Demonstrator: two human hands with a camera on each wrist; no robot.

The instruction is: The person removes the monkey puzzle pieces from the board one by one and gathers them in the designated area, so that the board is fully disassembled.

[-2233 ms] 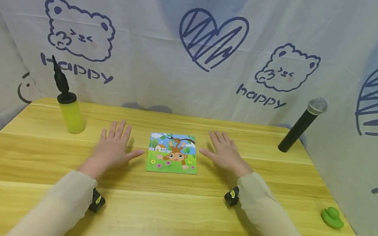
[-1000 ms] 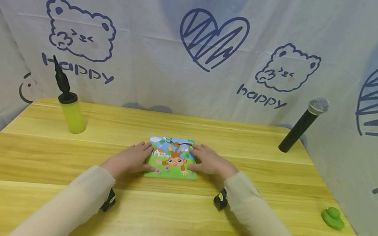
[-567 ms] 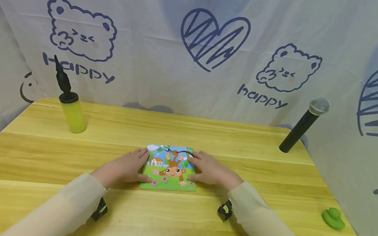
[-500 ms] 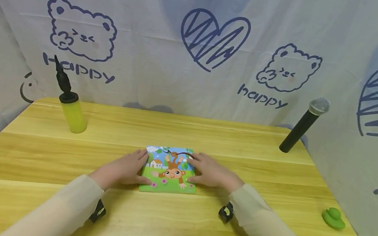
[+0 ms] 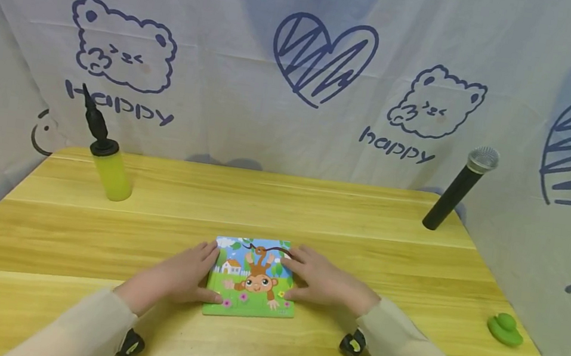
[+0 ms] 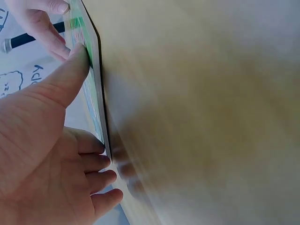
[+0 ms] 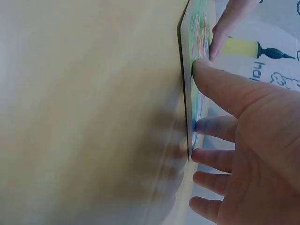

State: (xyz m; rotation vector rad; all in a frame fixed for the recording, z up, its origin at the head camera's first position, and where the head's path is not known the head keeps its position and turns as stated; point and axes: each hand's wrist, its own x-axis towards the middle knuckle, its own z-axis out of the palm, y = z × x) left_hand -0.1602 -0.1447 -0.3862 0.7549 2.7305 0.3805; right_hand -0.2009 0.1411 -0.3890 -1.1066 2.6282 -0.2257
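Observation:
A thin square picture board (image 5: 253,276), printed with a monkey hanging from a branch, lies on the wooden table. My left hand (image 5: 181,272) touches its left side: the thumb rests on the printed face and the fingertips meet the edge. On the opposite side my right hand (image 5: 323,279) does much the same, its thumb on the face near the lower right. Both wrist views show the board's pale edge (image 6: 99,89) close to the table, with the fingers lightly bent and spread rather than wrapped round it.
Towards the back left stands a yellow hand pump (image 5: 113,176) with a black nozzle. A black microphone (image 5: 453,194) stands upright at the back right. Near the right edge lies a small green object (image 5: 505,329). A white cloth (image 5: 317,140) with drawings hangs behind the table (image 5: 262,355).
Both hands came inward from beside the board and touched its sides. Since then the board has slid nearer to me, with the hands moving along with it.

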